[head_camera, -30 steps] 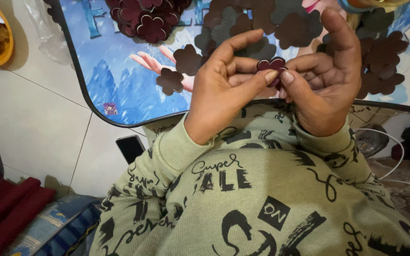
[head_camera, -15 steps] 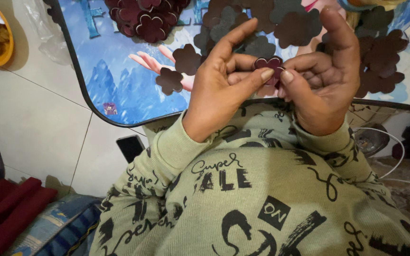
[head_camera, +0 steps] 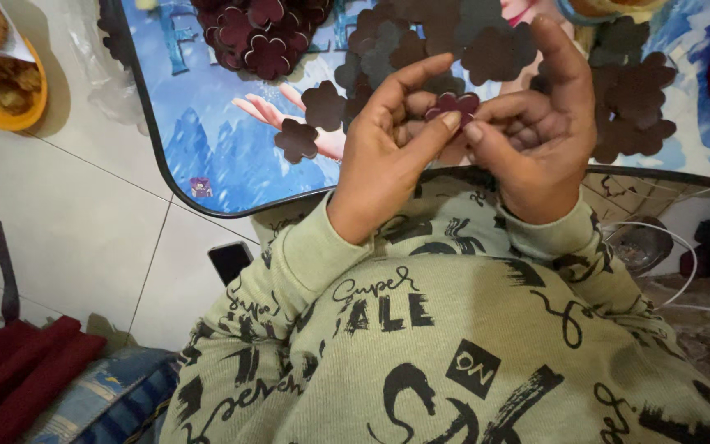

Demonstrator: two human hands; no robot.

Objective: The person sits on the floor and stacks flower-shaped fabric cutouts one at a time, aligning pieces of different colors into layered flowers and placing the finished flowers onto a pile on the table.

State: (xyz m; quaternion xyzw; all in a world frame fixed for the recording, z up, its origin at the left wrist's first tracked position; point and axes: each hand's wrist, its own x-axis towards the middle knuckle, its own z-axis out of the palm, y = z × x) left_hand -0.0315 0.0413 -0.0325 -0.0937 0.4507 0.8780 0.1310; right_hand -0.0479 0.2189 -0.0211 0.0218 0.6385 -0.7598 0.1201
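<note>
Both hands, left hand point(head_camera: 388, 148) and right hand point(head_camera: 540, 136), pinched one maroon flower cutout point(head_camera: 452, 105) between fingertips, lifted off the table point(head_camera: 207, 140) for close work.

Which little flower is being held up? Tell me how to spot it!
Find the blue picture table strewn with dark brown flower cut-outs. At its near edge, the left hand and right hand meet. Pinched between them is a small maroon flower cut-out, the only one lifted off the table.

Pale tiled floor point(head_camera: 67, 222) with thin grout lines; low table point(head_camera: 207, 123), blue picture top, dark rim; red cloth point(head_camera: 18, 370) lower left; white cable point(head_camera: 684, 263) at right.
</note>
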